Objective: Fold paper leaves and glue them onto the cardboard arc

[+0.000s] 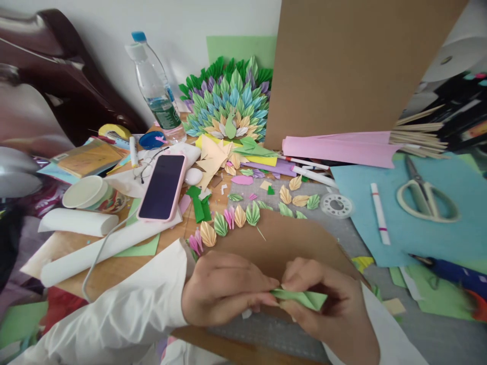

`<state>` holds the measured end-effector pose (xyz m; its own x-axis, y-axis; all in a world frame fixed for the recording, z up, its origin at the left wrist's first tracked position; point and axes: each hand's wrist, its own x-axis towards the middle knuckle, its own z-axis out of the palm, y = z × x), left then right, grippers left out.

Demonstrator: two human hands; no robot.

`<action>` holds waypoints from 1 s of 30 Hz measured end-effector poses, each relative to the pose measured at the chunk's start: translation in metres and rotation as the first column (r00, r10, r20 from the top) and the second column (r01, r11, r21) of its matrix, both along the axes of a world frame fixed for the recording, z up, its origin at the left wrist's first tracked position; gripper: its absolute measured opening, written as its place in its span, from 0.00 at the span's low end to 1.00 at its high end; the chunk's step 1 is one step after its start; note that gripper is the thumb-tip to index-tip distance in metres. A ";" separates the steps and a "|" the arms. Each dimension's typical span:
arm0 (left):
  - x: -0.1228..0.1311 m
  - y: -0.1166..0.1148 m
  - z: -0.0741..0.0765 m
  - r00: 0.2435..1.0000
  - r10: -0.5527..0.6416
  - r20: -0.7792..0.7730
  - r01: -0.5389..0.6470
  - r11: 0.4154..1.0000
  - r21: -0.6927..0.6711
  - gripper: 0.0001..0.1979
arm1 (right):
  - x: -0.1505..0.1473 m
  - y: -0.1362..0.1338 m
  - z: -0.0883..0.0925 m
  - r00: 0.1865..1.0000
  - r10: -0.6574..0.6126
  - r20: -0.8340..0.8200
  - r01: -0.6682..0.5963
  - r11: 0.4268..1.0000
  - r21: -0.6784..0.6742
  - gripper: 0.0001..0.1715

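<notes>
Between my two hands is a folded piece of green paper (pixel 304 298), pleated and pointing right. My left hand (pixel 228 286) pinches its left end between thumb and fingertips. With thumb and forefinger, my right hand (pixel 331 304) grips its middle. Both hands are over the near edge of a brown cardboard piece (pixel 304 233). Along that cardboard's far left edge runs a row of pleated paper leaves (pixel 220 224) in green, pink and pale orange. More loose paper leaves (pixel 300 201) lie beyond it. A paper peacock (pixel 231 124) with layered leaf feathers stands against the wall.
Left are a phone (pixel 162 187), a paper cup (pixel 89 193), white paper rolls (pixel 104 248) and a plastic bottle (pixel 162 106). On blue paper (pixel 353 203) at right lie scissors (pixel 424 195), a marker (pixel 379 215) and a blue-handled tool (pixel 452 271). A large brown board (pixel 353 71) stands behind.
</notes>
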<state>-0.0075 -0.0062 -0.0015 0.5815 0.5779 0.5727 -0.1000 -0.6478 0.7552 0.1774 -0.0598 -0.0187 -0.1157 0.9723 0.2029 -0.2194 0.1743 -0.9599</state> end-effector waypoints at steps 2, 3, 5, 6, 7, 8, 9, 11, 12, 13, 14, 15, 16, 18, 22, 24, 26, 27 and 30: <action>0.000 0.000 -0.001 1.000 -0.014 0.017 0.015 1.000 -0.026 0.10 | 0.000 -0.001 -0.002 1.000 -0.008 0.017 0.007 0.999 0.039 0.12; 0.000 0.000 -0.001 0.999 -0.021 0.026 0.022 0.999 -0.040 0.10 | 0.001 -0.001 -0.001 0.999 0.000 0.032 -0.002 0.998 0.064 0.12; 0.001 0.000 -0.001 0.999 -0.033 0.034 0.036 0.997 -0.067 0.09 | 0.002 0.000 0.000 0.998 0.018 0.057 -0.025 0.992 0.120 0.13; 0.001 0.000 0.000 0.999 -0.043 0.031 0.046 0.996 -0.079 0.08 | 0.002 0.001 0.002 0.997 0.025 0.073 -0.036 0.989 0.145 0.13; 0.001 0.000 0.000 0.998 -0.052 0.026 0.054 0.994 -0.090 0.07 | 0.003 0.002 0.003 0.996 0.023 0.090 -0.038 0.985 0.166 0.13; 0.001 0.000 0.001 0.998 -0.058 0.022 0.060 0.993 -0.102 0.07 | 0.003 0.003 0.003 0.994 0.019 0.104 -0.038 0.982 0.187 0.13; 0.001 0.000 0.002 0.998 -0.061 0.021 0.063 0.991 -0.117 0.06 | 0.004 0.003 0.004 0.993 0.017 0.113 -0.041 0.977 0.208 0.13; 0.002 0.000 0.003 0.998 -0.060 0.030 0.064 0.987 -0.145 0.06 | 0.006 0.003 0.003 0.991 0.034 0.131 -0.063 0.972 0.226 0.14; 0.002 0.000 0.003 0.998 -0.059 0.038 0.065 0.986 -0.153 0.06 | 0.007 0.002 0.002 0.990 0.039 0.138 -0.070 0.972 0.226 0.14; 0.002 0.000 0.003 0.997 -0.061 0.043 0.067 0.985 -0.158 0.05 | 0.008 0.002 0.001 0.988 0.046 0.146 -0.078 0.973 0.219 0.15; 0.002 0.000 0.003 0.997 -0.066 0.046 0.073 0.985 -0.159 0.05 | 0.008 0.001 0.000 0.987 0.055 0.154 -0.087 0.974 0.211 0.16; 0.002 0.000 0.003 0.996 -0.075 0.046 0.082 0.984 -0.159 0.05 | 0.009 0.000 -0.001 0.985 0.062 0.160 -0.094 0.974 0.204 0.16; 0.003 0.000 0.002 0.996 -0.084 0.043 0.090 0.983 -0.160 0.06 | 0.010 0.000 -0.002 0.985 0.070 0.160 -0.102 0.975 0.198 0.16; 0.003 0.000 0.001 0.994 -0.104 0.027 0.108 0.979 -0.172 0.06 | 0.011 -0.001 -0.002 0.982 0.097 0.159 -0.125 0.976 0.181 0.16; 0.004 0.000 -0.001 0.995 -0.094 0.029 0.098 0.976 -0.192 0.06 | 0.009 -0.002 0.002 0.983 0.128 0.131 -0.143 0.983 0.113 0.13; 0.004 0.000 0.000 0.998 -0.057 0.038 0.063 0.983 -0.170 0.06 | 0.006 -0.003 0.003 0.992 0.106 0.062 -0.110 0.992 0.062 0.11; 0.004 0.001 0.000 0.999 -0.016 0.033 0.020 0.994 -0.112 0.06 | 0.002 -0.003 0.001 0.997 0.072 -0.029 -0.073 0.997 -0.024 0.09; 0.004 0.001 0.000 1.000 0.000 0.030 0.002 0.997 -0.073 0.05 | 0.001 -0.003 0.000 0.996 0.059 -0.069 -0.064 0.996 -0.069 0.08; 0.003 0.002 0.000 1.000 0.025 0.012 -0.026 0.999 0.024 0.05 | -0.003 -0.002 -0.005 0.989 0.041 -0.143 -0.059 0.990 -0.129 0.08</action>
<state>-0.0048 -0.0045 -0.0016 0.5597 0.5786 0.5932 -0.0923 -0.6679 0.7385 0.1747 -0.0622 -0.0237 -0.1445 0.9854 0.0904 -0.3577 0.0332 -0.9332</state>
